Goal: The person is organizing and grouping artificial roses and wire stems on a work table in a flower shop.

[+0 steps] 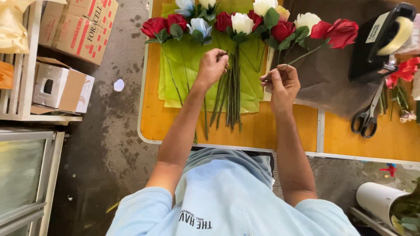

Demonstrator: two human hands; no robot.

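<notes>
Head view, item one: our left hand (211,67) rests over the bundle of green stems (232,94), its fingers curled shut and pinching the upper ends of a few stems just below the blooms. The bundle lies with its long axis running from the flower heads at the far edge toward our body, cut ends nearest us. The stems sit directly under and beside these fingers, so the left hand is the nearer one.

Item two: our right hand (282,83) hovers just right of the bundle, fingers closed in a pinch on the thin stem of a single red rose (340,31). That stem slants up and away to the right, bloom well apart from the hand, lying over brown paper (326,74).

Item three: blooms in a row at the far side, red roses (154,25), white roses (242,22) and pale blue ones (199,25); petals look like fabric or paper, leaves matte green, stems stiff and wiry.

Item four: sheets of light green wrapping paper (183,65), creased, stacked beneath the bundle on the orange surface (271,129).

Item five: black-handled scissors (369,113) and a black tape dispenser (380,43) to the right, well apart from both hands.

Item six: cardboard boxes (76,30) on the concrete floor to the left.
</notes>
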